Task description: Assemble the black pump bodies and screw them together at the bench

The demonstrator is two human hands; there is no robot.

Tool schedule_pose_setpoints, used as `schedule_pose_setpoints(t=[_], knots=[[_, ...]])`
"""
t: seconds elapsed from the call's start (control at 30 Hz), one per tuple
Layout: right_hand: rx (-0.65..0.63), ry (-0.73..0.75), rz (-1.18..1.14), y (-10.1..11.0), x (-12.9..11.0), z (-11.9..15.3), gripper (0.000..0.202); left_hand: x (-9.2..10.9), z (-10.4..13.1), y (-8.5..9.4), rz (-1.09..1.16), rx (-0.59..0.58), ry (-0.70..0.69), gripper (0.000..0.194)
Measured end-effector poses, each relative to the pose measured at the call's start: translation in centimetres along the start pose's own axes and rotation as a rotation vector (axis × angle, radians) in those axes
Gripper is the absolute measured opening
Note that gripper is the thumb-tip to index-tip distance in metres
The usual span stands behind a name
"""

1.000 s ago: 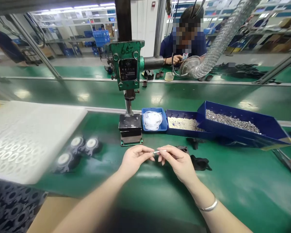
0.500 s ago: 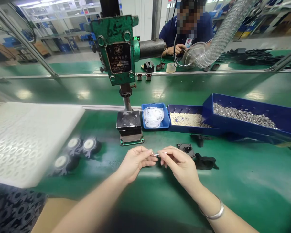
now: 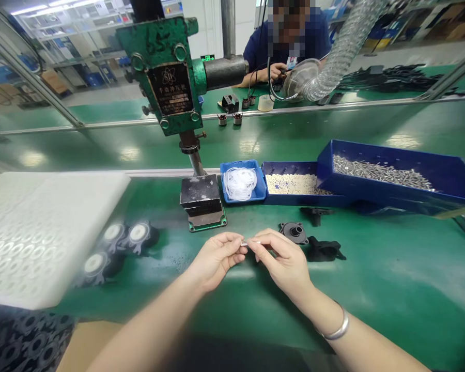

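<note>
My left hand (image 3: 220, 258) pinches something tiny between thumb and forefinger; in the earlier frame it showed as a small pale ring. Held between the fingertips of my right hand (image 3: 281, 257) is a thin metal pin (image 3: 257, 243), whose left end meets the fingertips of my left hand. Just behind my right hand lies a round black housing (image 3: 293, 232) with a central tube. Beside it are a black bracket (image 3: 325, 249) and another black part (image 3: 316, 214). The press base (image 3: 206, 219) stands beyond my left hand.
A green press (image 3: 160, 77) rises behind its base. Blue bins hold white rings (image 3: 240, 183), small cream pieces (image 3: 290, 184) and metal pins (image 3: 380, 173). On the left are a white tray (image 3: 89, 201) and black parts with white discs (image 3: 138, 232). A person (image 3: 256, 54) sits opposite.
My hands have come closer together, and less of the pin shows between them. The whole view has shifted slightly.
</note>
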State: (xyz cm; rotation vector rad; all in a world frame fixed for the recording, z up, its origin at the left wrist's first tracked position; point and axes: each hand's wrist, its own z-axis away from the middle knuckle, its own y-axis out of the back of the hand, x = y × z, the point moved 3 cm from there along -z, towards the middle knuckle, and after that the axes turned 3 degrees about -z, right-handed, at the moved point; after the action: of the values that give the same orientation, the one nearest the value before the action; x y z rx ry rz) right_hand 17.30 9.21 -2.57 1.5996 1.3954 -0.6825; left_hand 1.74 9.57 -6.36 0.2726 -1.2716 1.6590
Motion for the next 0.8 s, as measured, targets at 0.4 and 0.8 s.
schedule_pose_setpoints(t=[0.4,0.8], knots=[[0.021,0.261,0.204,0.4,-1.0,0.8,0.026,-0.6,0.2,-0.4,0.143,-0.051,0.076,0.034],[0.021,0.404,0.350,0.3,-1.2,1.0,0.026,-0.8,0.4,-0.7,0.222,-0.029,0.073,0.031]])
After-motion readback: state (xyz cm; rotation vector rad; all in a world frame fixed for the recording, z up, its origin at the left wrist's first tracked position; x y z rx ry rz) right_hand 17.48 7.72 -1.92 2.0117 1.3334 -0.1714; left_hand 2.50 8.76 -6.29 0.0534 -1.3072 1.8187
